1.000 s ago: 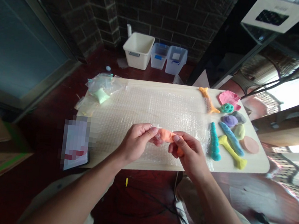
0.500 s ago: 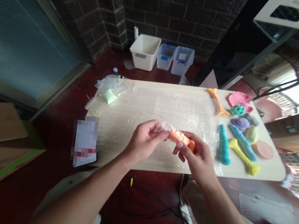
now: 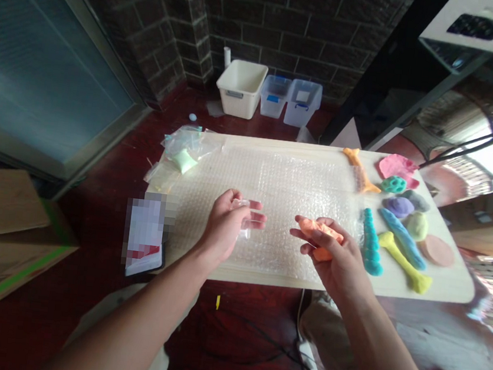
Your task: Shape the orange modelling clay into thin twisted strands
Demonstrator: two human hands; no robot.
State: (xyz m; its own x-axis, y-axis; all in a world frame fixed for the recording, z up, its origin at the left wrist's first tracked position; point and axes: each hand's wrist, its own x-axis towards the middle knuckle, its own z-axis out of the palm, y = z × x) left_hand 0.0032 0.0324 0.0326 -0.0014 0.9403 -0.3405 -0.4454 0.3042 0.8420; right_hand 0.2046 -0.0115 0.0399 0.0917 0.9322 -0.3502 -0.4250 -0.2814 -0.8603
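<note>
Orange clay [image 3: 310,227] is gripped between thumb and fingers of the right hand [image 3: 347,262], over the bubble wrap [image 3: 291,184]; clear plastic [image 3: 240,202] is pinched by the left hand [image 3: 220,228]. The clay, probably soft, should be held lightly, so that no dents are pressed into it.

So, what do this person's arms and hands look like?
The left hand and right hand are bare, with no gloves, rings or watch visible. The left forearm and right forearm show no sleeves, cables or clear markings.
</note>
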